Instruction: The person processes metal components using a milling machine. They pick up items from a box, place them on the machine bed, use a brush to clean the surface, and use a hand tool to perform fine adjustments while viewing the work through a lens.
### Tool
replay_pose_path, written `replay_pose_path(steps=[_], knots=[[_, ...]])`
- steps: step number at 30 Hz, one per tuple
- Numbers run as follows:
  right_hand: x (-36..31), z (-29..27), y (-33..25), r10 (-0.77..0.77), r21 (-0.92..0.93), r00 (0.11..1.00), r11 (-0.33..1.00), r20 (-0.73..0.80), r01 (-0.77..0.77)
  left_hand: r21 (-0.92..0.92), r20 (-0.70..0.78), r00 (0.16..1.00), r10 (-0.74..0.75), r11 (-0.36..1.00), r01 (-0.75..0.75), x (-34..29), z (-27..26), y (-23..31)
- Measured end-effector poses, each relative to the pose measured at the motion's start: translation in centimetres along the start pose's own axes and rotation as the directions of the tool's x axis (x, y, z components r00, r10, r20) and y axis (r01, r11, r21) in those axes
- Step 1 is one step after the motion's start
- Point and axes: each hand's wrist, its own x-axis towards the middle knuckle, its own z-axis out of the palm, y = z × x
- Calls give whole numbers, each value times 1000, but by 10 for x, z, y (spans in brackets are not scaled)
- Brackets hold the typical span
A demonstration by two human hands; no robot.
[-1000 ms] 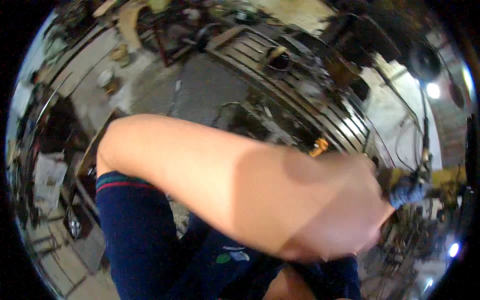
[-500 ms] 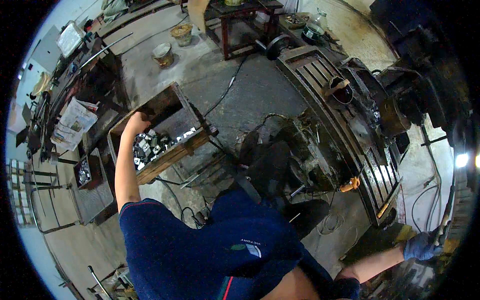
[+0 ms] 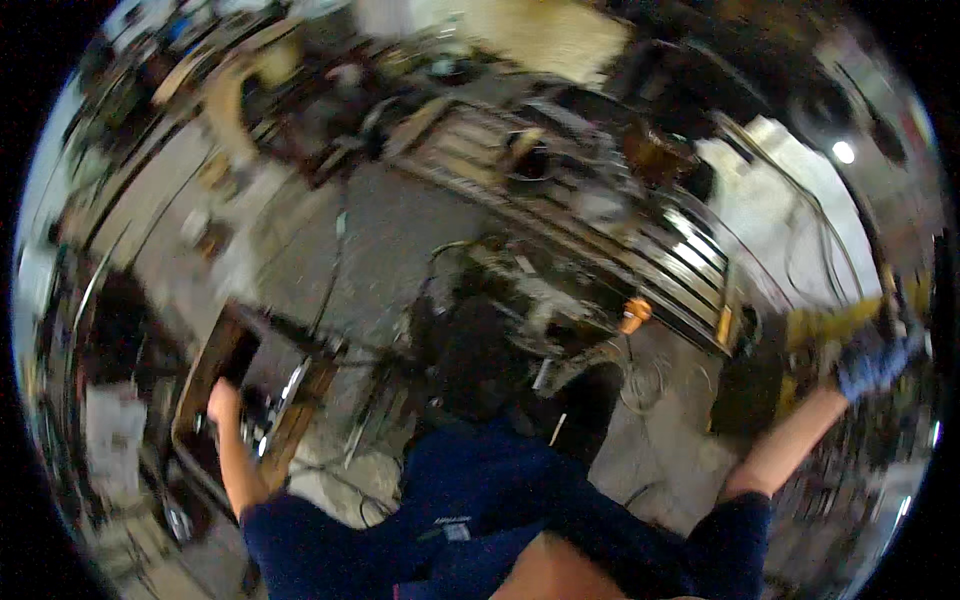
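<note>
My left hand [image 3: 224, 402], bare, is at the left side of a wooden box [image 3: 296, 432] low on the left. Small metal pieces [image 3: 258, 412] lie in that box, close to the hand. Motion blur smears its fingers, and I cannot make out anything in them. Far to the right, my right hand [image 3: 872, 364] wears a blue-grey glove. It is closed around a dark lever [image 3: 890, 292] at the picture's edge, whose lower part the glove hides.
A slotted metal machine table [image 3: 470, 190] runs across ahead of me, with a round dark container [image 3: 528, 166] on it. An orange handle [image 3: 635, 314] sticks out at its near side. Loops of cable [image 3: 645, 385] lie on the floor. Newspaper [image 3: 113, 440] hangs at the left.
The view has swung to the right, so the machine table and box appear farther left and the picture is blurred. My left hand remains at the box, my right hand at the lever.
</note>
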Motion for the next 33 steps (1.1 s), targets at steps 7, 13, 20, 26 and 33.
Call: replay_pose_path(steps=[7,13,20,26,33], knots=[[-25,70,-52,2,84,972,996,-236,18,-150,-166,932,322,926,-346,36,38,-2],[-128,44,-29,159,-439,930,846,-332,-302,-3,-142,922,361,931,-365,22,22,91],[-290,91,33,844,-356,457,533,279,-767,-306,-277,750,600,685,-661,-44,-43,251],[-410,133,147,907,-329,180,315,382,-890,-586,-266,565,781,335,-738,-117,-78,361],[-385,163,79,956,-416,278,291,92,-862,-904,-73,567,821,185,-385,-151,-71,370]])
